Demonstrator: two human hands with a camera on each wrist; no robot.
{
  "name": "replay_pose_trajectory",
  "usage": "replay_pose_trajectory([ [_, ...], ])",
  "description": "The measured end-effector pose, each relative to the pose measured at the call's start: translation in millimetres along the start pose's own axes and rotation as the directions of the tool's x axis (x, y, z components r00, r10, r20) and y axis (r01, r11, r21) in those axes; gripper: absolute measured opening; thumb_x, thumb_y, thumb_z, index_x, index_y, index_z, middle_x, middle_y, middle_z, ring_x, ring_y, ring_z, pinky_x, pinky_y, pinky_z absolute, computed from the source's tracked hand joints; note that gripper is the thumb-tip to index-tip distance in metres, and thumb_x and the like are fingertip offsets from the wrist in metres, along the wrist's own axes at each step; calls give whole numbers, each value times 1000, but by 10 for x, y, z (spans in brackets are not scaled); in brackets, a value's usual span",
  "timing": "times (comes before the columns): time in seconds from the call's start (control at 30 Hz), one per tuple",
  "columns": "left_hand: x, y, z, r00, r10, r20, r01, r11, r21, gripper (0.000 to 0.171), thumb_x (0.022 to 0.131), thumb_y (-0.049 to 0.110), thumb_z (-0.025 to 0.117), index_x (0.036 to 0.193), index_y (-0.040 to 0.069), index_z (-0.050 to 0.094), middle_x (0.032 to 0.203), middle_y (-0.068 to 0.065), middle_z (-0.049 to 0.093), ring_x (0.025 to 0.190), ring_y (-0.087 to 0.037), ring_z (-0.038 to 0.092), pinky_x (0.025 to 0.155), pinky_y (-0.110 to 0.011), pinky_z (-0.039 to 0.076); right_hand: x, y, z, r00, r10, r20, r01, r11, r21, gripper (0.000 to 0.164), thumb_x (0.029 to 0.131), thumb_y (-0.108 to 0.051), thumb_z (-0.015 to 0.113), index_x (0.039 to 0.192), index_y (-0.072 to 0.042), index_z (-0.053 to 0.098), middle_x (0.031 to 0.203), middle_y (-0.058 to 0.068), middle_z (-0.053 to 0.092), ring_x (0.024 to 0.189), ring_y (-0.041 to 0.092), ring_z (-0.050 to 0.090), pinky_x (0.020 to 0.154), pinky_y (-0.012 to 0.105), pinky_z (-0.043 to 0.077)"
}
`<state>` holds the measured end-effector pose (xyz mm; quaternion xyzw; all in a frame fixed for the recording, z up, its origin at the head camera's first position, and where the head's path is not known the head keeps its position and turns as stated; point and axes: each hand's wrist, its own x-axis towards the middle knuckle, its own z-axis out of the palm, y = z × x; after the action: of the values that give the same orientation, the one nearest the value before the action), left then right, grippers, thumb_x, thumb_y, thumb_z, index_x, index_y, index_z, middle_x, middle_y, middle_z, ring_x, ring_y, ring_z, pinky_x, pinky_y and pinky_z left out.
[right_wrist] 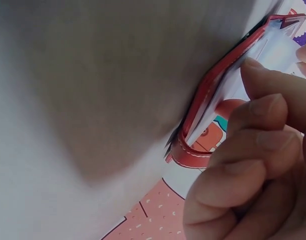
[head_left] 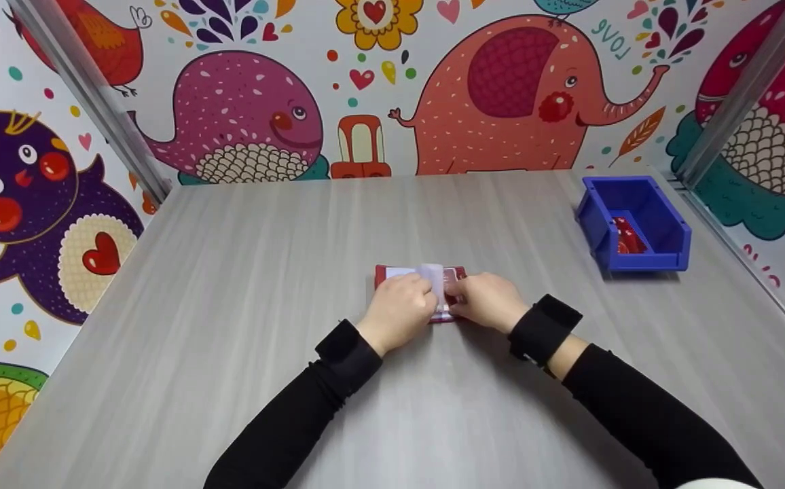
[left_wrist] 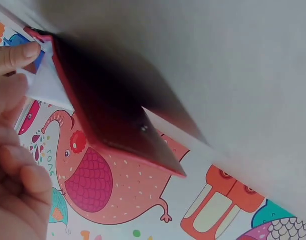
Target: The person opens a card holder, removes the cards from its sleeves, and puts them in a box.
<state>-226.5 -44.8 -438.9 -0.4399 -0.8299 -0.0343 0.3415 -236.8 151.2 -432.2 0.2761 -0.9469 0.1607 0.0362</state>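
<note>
An opened red card holder (head_left: 380, 275) with clear plastic sleeves lies on the table between both hands. One translucent sleeve (head_left: 432, 275) stands up near its middle. My left hand (head_left: 400, 309) is at the holder's left half, thumb and fingers pinching the raised sleeve. From the right, my right hand (head_left: 491, 299) pinches the sleeves at the right half, thumb in front and a finger behind. In the left wrist view the holder's dark red cover (left_wrist: 118, 120) tilts up off the table. A stitched red strap (right_wrist: 190, 156) loops at the holder's end in the right wrist view.
A blue plastic bin (head_left: 647, 261) stands at the back right of the table, with red items (head_left: 629, 236) inside. Cartoon-printed walls (head_left: 250, 115) border the back and sides of the grey wood-grain table (head_left: 229, 272).
</note>
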Motion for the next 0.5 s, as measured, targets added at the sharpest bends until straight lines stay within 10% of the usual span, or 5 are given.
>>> replay_pose_trajectory([
  [0.27,-48,21,-63,967,-251,39,253,966,-51,25,75,15,74,61,10,54,64,-3,52,61,-23,56,53,-36,46,-11,-17,-5,999,29,15,-28,1000,-11,13,81,-12,79,93,-12,76,76,6,68,62,23,54,58,43,47],
  [0.5,-61,9,-165,828,-522,208,558,806,-199,26,71,14,68,54,16,48,59,5,43,53,-16,45,45,-32,34,-3,-8,1,999,37,20,-37,999,-13,14,81,-13,79,95,-12,77,76,7,68,62,22,54,59,44,48],
])
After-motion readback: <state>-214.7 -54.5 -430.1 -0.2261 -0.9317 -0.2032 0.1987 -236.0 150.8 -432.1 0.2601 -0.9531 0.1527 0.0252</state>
